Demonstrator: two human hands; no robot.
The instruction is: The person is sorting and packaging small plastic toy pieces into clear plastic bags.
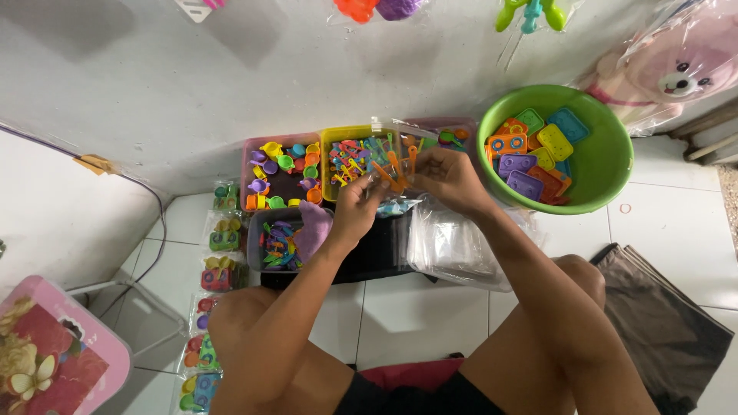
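I sit on a tiled floor with both hands raised in front of me. My left hand (355, 206) and my right hand (446, 175) together hold a small clear plastic bag (396, 132) and a bunch of orange toy utensils (396, 170) between the fingertips. The utensils stick up between the two hands. Just behind the hands lie a yellow tray (329, 138) of mixed small toy cutlery and a pink tray (247, 165) of tiny cups and pots.
A green basin (607, 165) of flat coloured toy plates stands at the right. A dark tray (255, 238) of toy pieces and a stack of clear bags (453, 246) lie near my knees. Filled toy packets (219, 269) line the left. A dark cloth (661, 315) lies right.
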